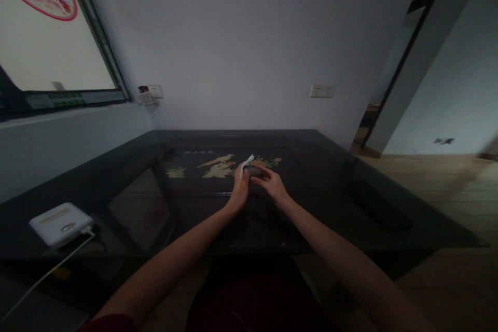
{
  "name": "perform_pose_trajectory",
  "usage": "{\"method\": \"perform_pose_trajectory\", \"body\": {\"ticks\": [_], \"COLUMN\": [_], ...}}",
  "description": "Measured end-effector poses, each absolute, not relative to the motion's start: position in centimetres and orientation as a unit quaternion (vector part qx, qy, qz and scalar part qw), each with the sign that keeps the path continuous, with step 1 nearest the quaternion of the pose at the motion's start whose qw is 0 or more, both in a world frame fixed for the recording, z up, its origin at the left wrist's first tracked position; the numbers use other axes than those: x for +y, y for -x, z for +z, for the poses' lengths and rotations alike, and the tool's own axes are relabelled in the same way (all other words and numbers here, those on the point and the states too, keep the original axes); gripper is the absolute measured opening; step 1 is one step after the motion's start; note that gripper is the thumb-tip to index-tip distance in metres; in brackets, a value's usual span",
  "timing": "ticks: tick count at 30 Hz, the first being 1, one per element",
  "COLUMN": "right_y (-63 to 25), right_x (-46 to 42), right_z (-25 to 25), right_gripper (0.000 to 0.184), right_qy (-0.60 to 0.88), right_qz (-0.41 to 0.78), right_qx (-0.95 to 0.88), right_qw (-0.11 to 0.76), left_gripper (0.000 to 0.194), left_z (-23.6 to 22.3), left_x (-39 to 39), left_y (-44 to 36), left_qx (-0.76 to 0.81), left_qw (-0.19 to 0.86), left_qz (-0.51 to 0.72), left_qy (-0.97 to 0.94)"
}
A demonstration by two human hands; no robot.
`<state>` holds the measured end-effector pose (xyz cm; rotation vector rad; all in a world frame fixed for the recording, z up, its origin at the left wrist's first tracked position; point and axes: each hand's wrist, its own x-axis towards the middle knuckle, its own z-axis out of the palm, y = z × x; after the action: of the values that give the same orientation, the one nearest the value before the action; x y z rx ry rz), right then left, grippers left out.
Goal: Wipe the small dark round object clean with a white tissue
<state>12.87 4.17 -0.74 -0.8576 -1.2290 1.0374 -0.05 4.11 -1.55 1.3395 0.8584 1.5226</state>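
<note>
Above the dark tabletop my two hands meet around a small dark, rounded object (254,170) with a greyish surface; the dim light hides what kind it is. My left hand (239,187) is closed, with a crumpled white tissue or cloth (247,162) between its fingers and the left side of the object. From the other side, my right hand (274,185) pinches the object's right end between thumb and fingers. Both forearms reach in from the lower corners.
The glossy black table (241,137) carries a bird-and-flower picture (218,166). A white box-shaped device (62,224) with a cable (46,275) stands at left. A long black object (377,205) lies at right. The wall behind has sockets (322,91).
</note>
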Motion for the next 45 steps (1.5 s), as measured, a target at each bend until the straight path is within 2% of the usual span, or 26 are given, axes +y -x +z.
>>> {"method": "perform_pose_trajectory", "body": {"ticks": [2,5,9,13,19,25,31,34,36,39,45], "right_y": [-12.9,-13.0,-13.1,-12.8,-12.7,-13.1,-12.9,-12.9,-12.9,-13.1,-12.8], "right_x": [4.1,3.9,3.4,3.0,3.1,3.8,3.8,3.9,3.9,3.8,3.1], "right_z": [-0.8,-0.7,-0.5,-0.3,-0.3,-0.8,-0.8,-0.8,-0.9,-0.9,-0.3], "right_gripper": [0.051,0.051,0.051,0.050,0.048,0.046,0.051,0.052,0.053,0.053,0.048], "right_qy": [0.374,0.375,0.376,0.371,0.352,0.373,0.386,0.373,0.367,0.379,0.378], "right_qz": [0.449,0.457,0.477,0.508,0.537,0.482,0.452,0.460,0.464,0.468,0.510], "right_qx": [-0.537,-0.550,-0.547,-0.525,-0.489,-0.504,-0.526,-0.535,-0.542,-0.539,-0.510], "right_qw": [0.608,0.590,0.577,0.573,0.590,0.612,0.609,0.603,0.597,0.589,0.580], "left_gripper": [0.039,0.035,0.041,0.036,0.043,0.034,0.039,0.038,0.037,0.039,0.037], "left_z": [-1.3,-0.8,-0.3,0.1,0.5,-1.2,-1.6,-1.3,-1.2,-1.2,0.0], "left_x": [4.0,4.4,5.6,6.4,5.9,5.0,4.3,4.4,4.8,5.7,6.4], "left_y": [0.3,0.7,1.3,1.6,0.6,-0.5,0.0,0.3,0.6,1.0,1.3], "left_qx": [0.350,0.355,0.392,0.366,0.280,0.328,0.353,0.349,0.347,0.358,0.349], "left_qw": [0.387,0.388,0.521,0.645,0.725,0.645,0.416,0.377,0.408,0.512,0.677], "left_qz": [0.634,0.621,0.562,0.568,0.562,0.594,0.631,0.631,0.616,0.568,0.559], "left_qy": [-0.571,-0.581,-0.509,-0.356,-0.284,-0.352,-0.552,-0.581,-0.578,-0.536,-0.328]}}
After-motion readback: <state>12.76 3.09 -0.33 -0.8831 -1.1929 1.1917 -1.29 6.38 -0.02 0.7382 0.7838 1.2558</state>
